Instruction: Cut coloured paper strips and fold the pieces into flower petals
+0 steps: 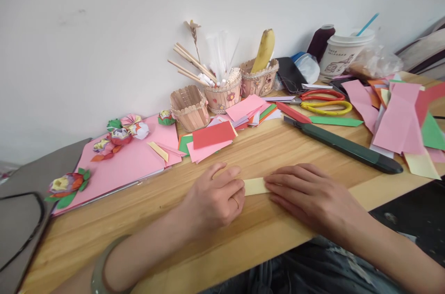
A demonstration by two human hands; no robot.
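Observation:
A narrow pale-yellow paper strip (255, 186) lies on the wooden table, its middle showing between my two hands. My left hand (219, 196) has curled fingers closed on the strip's left end; a ring is on one finger. From the other side, my right hand (304, 192) holds the right end, its fingers close together over the paper and its thumb hidden. Both ends of the strip are covered by the fingers. Beyond my hands is a stack of coloured paper pieces with a red one (213, 135) on top.
A dark green cutter (347, 145) and yellow-and-red-handled scissors (327, 107) lie at the right, near piled paper pieces (396, 118). Small wooden baskets (189, 108) stand by the wall. Folded paper flowers (120, 136) rest on pink paper (132, 169) at the left.

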